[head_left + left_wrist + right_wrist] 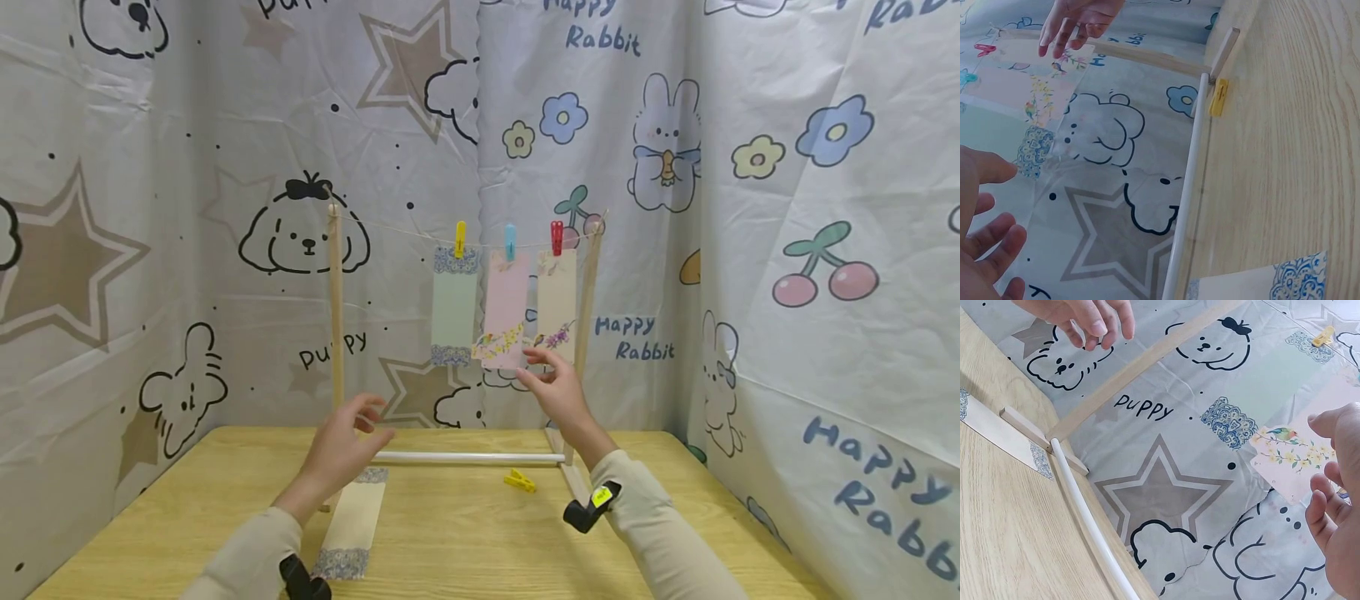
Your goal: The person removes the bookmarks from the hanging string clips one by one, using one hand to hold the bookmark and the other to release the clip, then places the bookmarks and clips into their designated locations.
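Note:
Three paper cards hang from a string between two wooden posts: a green card under a yellow clothespin, a pink card under a blue one, and a cream card under a red one. My right hand, fingers loosely bent and holding nothing, is at the lower edges of the pink and cream cards. The left hand hovers in front of the left post, its relaxed fingers apart and empty. Below it, a cream card with blue lace ends lies on the table.
A loose yellow clothespin lies on the wooden table, in front of the white rod joining the stand's feet. The right post rises behind the right hand. Printed curtains surround the table.

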